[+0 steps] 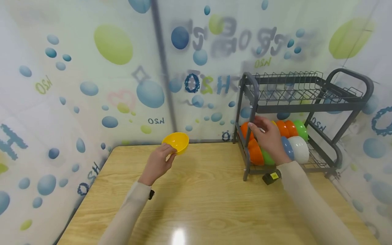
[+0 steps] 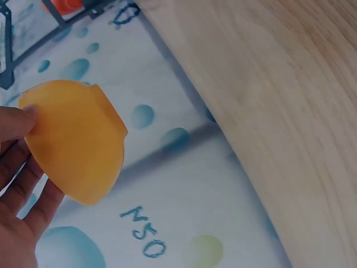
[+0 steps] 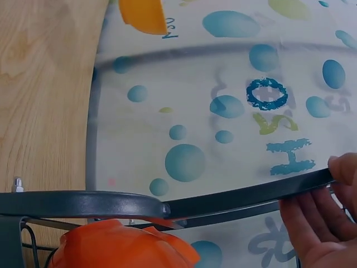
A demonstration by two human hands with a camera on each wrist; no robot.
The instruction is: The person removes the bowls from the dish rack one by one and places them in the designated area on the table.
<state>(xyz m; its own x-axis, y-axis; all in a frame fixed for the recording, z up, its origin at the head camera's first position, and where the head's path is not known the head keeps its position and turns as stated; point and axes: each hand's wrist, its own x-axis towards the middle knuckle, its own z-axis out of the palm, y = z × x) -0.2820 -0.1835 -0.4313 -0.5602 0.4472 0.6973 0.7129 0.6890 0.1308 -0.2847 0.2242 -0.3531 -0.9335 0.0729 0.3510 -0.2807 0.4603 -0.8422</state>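
My left hand [image 1: 157, 162] pinches the rim of a yellow bowl [image 1: 180, 140], raised over the back of the table. In the left wrist view the thumb lies on one side of the bowl [image 2: 78, 142], fingers behind it. My right hand [image 1: 271, 140] is at the left side of a dark grey two-tier dish rack [image 1: 306, 109]. The right wrist view shows its thumb and fingers gripping a rack post [image 3: 240, 202]. On the lower tier stand orange bowls [image 1: 256, 153], a blue bowl [image 1: 287, 148], a white bowl [image 1: 298, 149] and green bowls [image 1: 300, 130], partly hidden by this hand.
The rack stands at the back right of a wooden table [image 1: 196, 194]. Its upper wire tier [image 1: 288, 93] holds no dishes. Behind the table hangs a patterned curtain [image 1: 128, 78], close to the back edge.
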